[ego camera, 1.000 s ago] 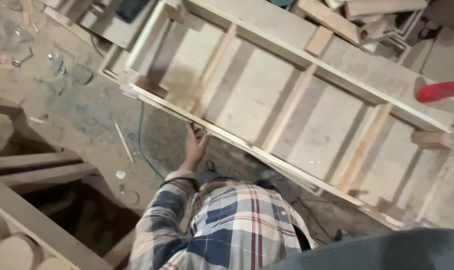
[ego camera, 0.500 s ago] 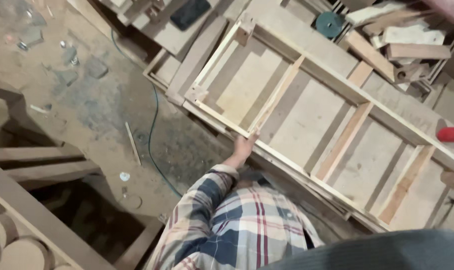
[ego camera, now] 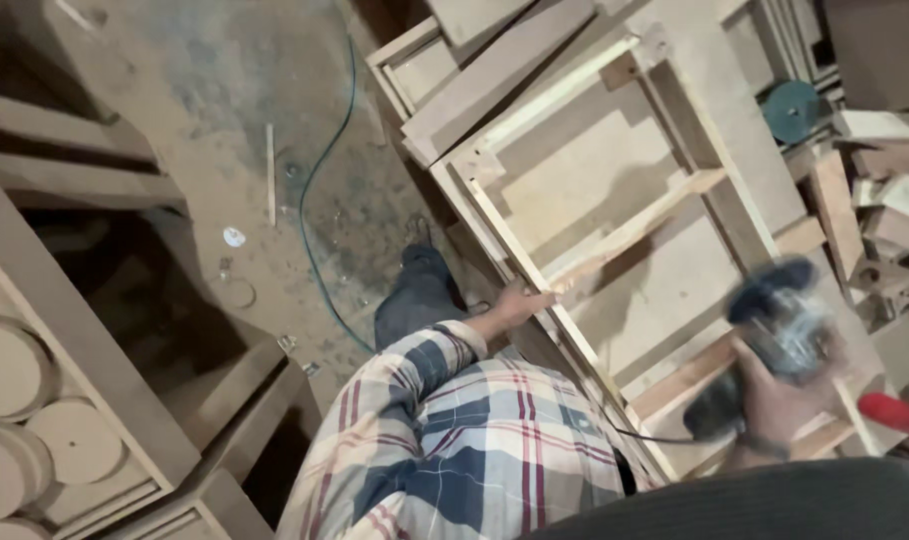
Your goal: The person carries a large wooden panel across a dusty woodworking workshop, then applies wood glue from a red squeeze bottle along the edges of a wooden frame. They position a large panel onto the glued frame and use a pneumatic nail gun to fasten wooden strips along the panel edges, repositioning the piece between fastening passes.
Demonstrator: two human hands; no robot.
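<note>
Left hand (ego camera: 519, 300) closed over near rail of wooden frame (ego camera: 634, 228), which lies flat among stacked boards. Right hand (ego camera: 774, 405) gripping corded power tool (ego camera: 774, 320), blurred, held over frame's near end, apparently clear of wood. Cross slats in place; tool not yet applied.

Raw matt wood frame (ego camera: 614, 235) — dusty floor (ego camera: 224, 90)
</note>
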